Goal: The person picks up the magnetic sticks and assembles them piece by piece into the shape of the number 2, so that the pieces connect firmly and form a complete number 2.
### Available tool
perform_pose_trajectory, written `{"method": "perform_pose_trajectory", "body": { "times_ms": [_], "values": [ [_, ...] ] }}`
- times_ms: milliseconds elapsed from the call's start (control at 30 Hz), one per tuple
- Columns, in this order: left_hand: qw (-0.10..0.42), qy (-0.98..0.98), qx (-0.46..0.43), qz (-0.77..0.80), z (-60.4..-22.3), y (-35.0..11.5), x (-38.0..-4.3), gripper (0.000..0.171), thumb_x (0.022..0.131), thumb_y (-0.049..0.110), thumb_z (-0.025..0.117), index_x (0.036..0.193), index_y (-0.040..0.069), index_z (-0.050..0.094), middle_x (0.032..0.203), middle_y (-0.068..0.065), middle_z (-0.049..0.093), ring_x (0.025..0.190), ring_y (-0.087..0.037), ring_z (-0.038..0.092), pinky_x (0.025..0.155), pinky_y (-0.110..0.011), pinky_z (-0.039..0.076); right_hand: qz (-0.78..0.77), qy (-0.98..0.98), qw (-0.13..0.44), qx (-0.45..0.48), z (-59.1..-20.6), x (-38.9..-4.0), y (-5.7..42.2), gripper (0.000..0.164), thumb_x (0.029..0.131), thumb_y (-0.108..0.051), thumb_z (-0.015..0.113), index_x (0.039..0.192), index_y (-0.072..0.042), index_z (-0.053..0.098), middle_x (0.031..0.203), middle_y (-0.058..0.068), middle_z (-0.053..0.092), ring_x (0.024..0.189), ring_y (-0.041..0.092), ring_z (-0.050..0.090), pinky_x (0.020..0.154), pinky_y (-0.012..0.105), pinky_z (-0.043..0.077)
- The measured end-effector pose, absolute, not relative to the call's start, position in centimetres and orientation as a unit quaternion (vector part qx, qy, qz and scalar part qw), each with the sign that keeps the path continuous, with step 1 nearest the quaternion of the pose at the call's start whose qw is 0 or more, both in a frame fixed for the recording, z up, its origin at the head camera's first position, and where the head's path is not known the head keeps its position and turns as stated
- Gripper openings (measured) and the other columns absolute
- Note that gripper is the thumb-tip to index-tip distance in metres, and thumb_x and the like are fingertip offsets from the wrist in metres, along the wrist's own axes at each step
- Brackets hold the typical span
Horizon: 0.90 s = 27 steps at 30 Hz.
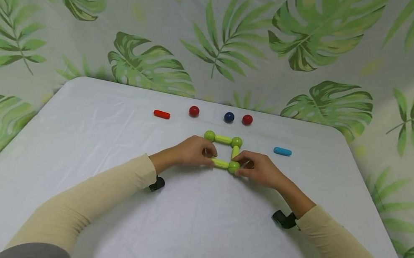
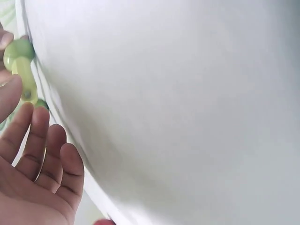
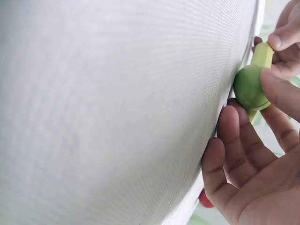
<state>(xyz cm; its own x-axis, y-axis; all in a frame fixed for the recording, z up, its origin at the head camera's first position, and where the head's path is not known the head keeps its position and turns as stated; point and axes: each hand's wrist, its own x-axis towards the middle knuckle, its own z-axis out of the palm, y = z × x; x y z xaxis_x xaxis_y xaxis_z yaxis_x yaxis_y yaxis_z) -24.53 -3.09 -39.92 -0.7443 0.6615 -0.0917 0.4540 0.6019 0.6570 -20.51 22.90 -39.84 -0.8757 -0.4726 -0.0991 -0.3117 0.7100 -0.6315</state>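
Observation:
On the white table, three green balls and three yellow-green rods form a square-like frame, its left side lacking a visible rod. My left hand (image 1: 194, 151) pinches the near rod (image 1: 220, 163) by its left end; the left wrist view shows this rod (image 2: 23, 75) between thumb and fingertips. With thumb and fingers my right hand (image 1: 261, 168) grips the near right ball (image 1: 233, 167), into which that rod runs. The right rod (image 1: 235, 152) joins it to the far right ball (image 1: 236, 142). From there the far rod (image 1: 223, 139) reaches the far left ball (image 1: 209, 135).
Toward the table's far edge lie a red rod (image 1: 161, 114), a red ball (image 1: 194, 111), a dark blue ball (image 1: 229, 117) and another red ball (image 1: 247, 120). A blue rod (image 1: 282, 151) lies to the right. Behind the table hangs leaf-patterned cloth (image 1: 223, 42).

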Motion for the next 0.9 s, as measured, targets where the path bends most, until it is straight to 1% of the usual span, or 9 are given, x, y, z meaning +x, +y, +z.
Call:
{"method": "perform_pose_trajectory", "body": {
  "times_ms": [133,267,333,567,900],
  "values": [
    [0.164,0.880,0.311,0.319,-39.9,-4.4,-24.7,0.026,0.087,0.023,0.075,0.111,0.011,0.073,0.103,-0.002,0.072,0.094,-0.015,0.062,0.086,-0.027,0.051,-0.310,0.918,0.136,-0.208,-39.8,-20.5,22.9,0.028,0.088,-0.016,0.074,0.115,-0.015,0.068,0.110,0.007,0.071,0.090,0.016,0.065,0.078,0.026,0.054],
    [0.162,0.881,0.295,0.331,-39.8,-6.0,-25.1,0.026,0.089,0.023,0.073,0.112,0.011,0.072,0.106,-0.003,0.071,0.095,-0.017,0.063,0.084,-0.028,0.052,-0.307,0.919,0.141,-0.205,-39.8,-20.4,22.8,0.029,0.088,-0.016,0.074,0.116,-0.015,0.067,0.110,0.006,0.071,0.091,0.016,0.065,0.078,0.027,0.054],
    [0.151,0.886,0.285,0.333,-39.7,-6.9,-25.4,0.026,0.090,0.023,0.072,0.113,0.011,0.072,0.105,-0.003,0.071,0.093,-0.017,0.062,0.082,-0.028,0.052,-0.307,0.919,0.140,-0.206,-39.7,-20.4,22.8,0.029,0.088,-0.016,0.074,0.116,-0.015,0.067,0.110,0.007,0.070,0.092,0.017,0.065,0.079,0.027,0.054],
    [0.087,0.900,0.265,0.334,-39.0,-9.4,-26.1,0.024,0.090,0.019,0.071,0.111,0.008,0.073,0.101,-0.006,0.072,0.084,-0.018,0.061,0.076,-0.028,0.049,-0.307,0.919,0.144,-0.200,-39.6,-20.3,22.9,0.029,0.089,-0.017,0.074,0.116,-0.015,0.067,0.111,0.006,0.070,0.093,0.017,0.065,0.081,0.029,0.054],
    [0.071,0.908,0.241,0.336,-38.8,-10.1,-26.6,0.023,0.090,0.018,0.070,0.110,0.008,0.074,0.101,-0.007,0.072,0.085,-0.020,0.059,0.075,-0.028,0.048,-0.310,0.917,0.144,-0.206,-39.6,-20.2,22.9,0.029,0.089,-0.016,0.074,0.116,-0.015,0.066,0.112,0.007,0.070,0.093,0.017,0.065,0.080,0.028,0.054]
  ]
}}
